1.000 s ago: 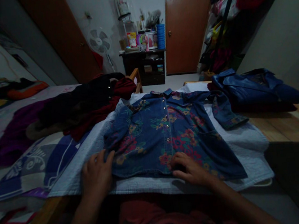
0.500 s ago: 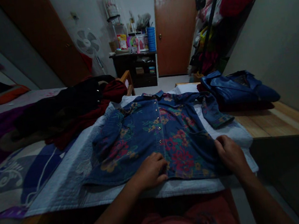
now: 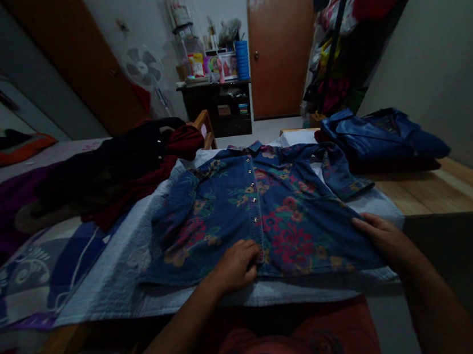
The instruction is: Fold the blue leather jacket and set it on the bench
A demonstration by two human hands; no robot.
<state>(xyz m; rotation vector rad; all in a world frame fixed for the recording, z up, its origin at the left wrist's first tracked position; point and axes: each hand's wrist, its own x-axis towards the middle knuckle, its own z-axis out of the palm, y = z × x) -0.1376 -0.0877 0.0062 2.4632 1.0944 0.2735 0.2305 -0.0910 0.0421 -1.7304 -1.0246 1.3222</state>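
A blue denim shirt (image 3: pixel 220 219) printed with red and yellow flowers lies front side up, its collar away from me and its buttons down the middle. Under it spreads a pale quilted cloth (image 3: pixel 103 285). My left hand (image 3: pixel 237 266) is closed on the shirt's lower front edge by the button strip. At the lower right side, my right hand (image 3: pixel 384 236) pinches the shirt's edge and holds it out to the right. The sleeve on the right is bent outward; the one on the left lies along the body.
Folded blue clothing (image 3: pixel 382 139) is stacked on a wooden surface (image 3: pixel 428 191) at the right. Dark and red garments (image 3: pixel 105 164) lie heaped on the left beside a blue and white blanket (image 3: pixel 33 276). Farther back are a fan (image 3: pixel 143 68) and a dark shelf unit (image 3: pixel 217 110).
My right hand has moved right, drawing the shirt's lower right side outward so that it spreads wider. My left hand stays at the button strip. The view has shifted slightly.
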